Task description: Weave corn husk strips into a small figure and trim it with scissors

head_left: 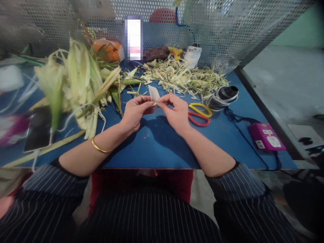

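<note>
Between my two hands, above the blue table [141,157], is a small pale piece of corn husk [154,93] that stands up from the fingertips. My left hand [135,113] pinches it at its lower end from the left. From the right, my right hand [176,111] grips the same end between thumb and forefinger; the fingertips of both hands nearly touch. Just right of my right hand lie scissors with one yellow and one red handle loop [198,118]; their blades are hidden. Behind the hands spreads a heap of shredded husk scraps [182,76].
Long corn husks [81,74] pile up on the left, beside a dark phone [37,130] with a white cable. A black thread cone [225,96] lies at right, near a magenta power socket box [267,136] with cords. Perforated metal mesh [210,20] closes off the back.
</note>
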Available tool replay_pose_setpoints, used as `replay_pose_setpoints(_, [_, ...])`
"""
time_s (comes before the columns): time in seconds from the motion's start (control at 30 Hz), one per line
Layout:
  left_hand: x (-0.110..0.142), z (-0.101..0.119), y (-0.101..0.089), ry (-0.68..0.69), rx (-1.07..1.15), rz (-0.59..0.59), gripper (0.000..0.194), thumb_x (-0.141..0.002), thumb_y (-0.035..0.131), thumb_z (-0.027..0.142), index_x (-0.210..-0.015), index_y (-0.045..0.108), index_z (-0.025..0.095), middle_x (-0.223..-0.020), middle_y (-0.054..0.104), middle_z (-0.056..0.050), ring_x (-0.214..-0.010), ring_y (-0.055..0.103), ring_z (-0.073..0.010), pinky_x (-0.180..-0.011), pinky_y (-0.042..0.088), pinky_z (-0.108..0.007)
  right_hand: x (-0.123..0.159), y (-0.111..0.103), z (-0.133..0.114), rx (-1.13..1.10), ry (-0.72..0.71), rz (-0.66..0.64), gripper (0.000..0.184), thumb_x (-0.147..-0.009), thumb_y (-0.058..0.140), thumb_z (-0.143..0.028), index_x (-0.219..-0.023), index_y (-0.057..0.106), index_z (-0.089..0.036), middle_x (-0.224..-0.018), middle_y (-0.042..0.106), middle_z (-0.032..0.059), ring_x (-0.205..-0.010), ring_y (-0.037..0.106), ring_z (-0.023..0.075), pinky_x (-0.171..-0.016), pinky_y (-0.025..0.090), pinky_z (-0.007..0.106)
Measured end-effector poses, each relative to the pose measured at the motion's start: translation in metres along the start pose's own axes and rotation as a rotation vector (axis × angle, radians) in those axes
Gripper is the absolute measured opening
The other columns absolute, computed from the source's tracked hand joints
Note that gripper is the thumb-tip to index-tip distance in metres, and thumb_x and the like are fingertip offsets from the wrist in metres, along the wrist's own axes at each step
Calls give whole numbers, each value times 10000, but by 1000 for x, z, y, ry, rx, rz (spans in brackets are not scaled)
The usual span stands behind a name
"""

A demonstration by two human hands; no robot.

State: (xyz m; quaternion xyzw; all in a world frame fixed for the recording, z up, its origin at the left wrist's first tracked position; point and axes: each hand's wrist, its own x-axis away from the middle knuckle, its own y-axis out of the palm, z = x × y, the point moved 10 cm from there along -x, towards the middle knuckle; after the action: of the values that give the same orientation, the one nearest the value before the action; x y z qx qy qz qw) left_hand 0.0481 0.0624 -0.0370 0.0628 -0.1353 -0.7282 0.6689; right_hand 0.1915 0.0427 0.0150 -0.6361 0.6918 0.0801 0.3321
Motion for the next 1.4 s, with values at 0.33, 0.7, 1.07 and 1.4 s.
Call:
replay_pose_setpoints(0.33, [2, 5, 3, 80, -60, -12, 147, -670, 775, 218, -694, 646, 154, -677, 676, 5, -618, 648, -105, -701, 554, -268, -1, -1, 4, -30, 85, 1, 79, -811, 639, -141, -778, 603, -202, -718, 616, -35, -667, 546, 113, -682, 457, 280])
replay_pose_setpoints(0.7, [3, 12, 1, 161, -135, 18, 239, -659, 828, 287, -711, 637, 155, -650, 664, 10, -603, 651, -111, -657, 549, -257, -1, 0, 6, -52, 81, -15, 76, -842, 616, -155, -790, 611, -210, -733, 621, -30, -681, 554, 118, -695, 460, 287])
replay_pose_setpoints(1.07, [1, -3, 0, -72, 49, 21, 230, -648, 816, 238, -661, 601, 157, -640, 659, 7, -644, 672, -112, -641, 531, -230, -1, 3, 2, -28, 0, -41, 43, -852, 663, -182, -818, 669, -206, -818, 683, -14, -749, 600, 121, -752, 482, 286])
replay_pose_setpoints(1.4, [0, 6, 1, 74, -58, -25, 171, -656, 830, 282, -714, 731, 156, -685, 707, -3, -627, 637, -95, -708, 540, -253, -2, -3, 6, 10, 110, -4, 70, -779, 690, -156, -751, 647, -204, -736, 662, -28, -674, 556, 119, -698, 458, 289])
